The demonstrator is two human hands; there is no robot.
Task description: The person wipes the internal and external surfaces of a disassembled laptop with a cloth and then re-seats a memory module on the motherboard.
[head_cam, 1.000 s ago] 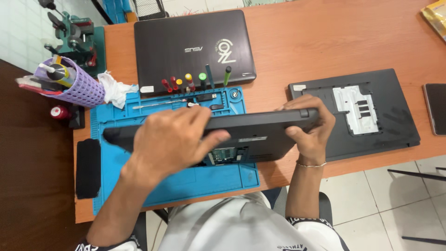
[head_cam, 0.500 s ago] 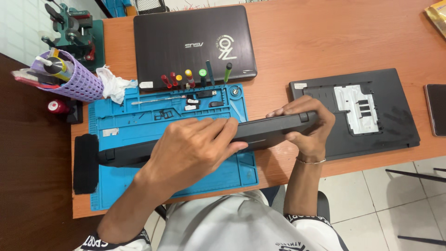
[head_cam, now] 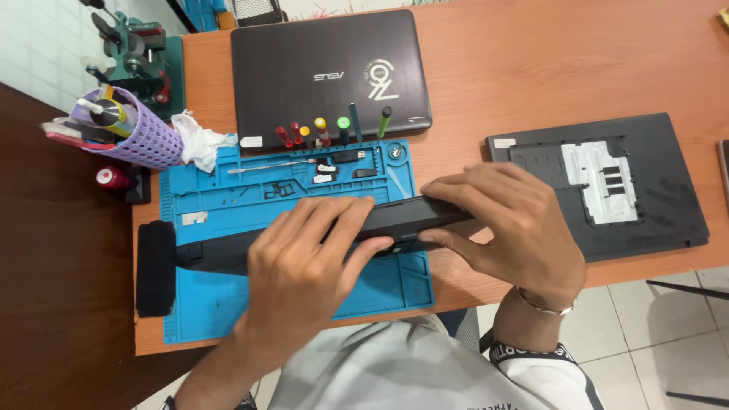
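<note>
I hold a black laptop base [head_cam: 410, 216] up on its edge over the blue repair mat [head_cam: 228, 220], so only its thin side shows. My left hand [head_cam: 304, 266] wraps over its middle from the near side, fingers on the top edge. My right hand [head_cam: 509, 228] grips its right end, thumb underneath and fingers on top. A bracelet sits on my right wrist.
A closed dark laptop [head_cam: 326, 72] lies behind the mat, with several colour-tipped screwdrivers [head_cam: 334, 129] standing in the mat's far edge. A black bottom cover [head_cam: 607, 182] lies to the right. A purple tool basket [head_cam: 137, 133], white cloth [head_cam: 197, 140] and green vise [head_cam: 133, 53] stand at the left.
The laptop base has tipped further up onto its edge, so its broad face no longer shows. My left hand has slid right along it, and my right hand has shifted over its end.
</note>
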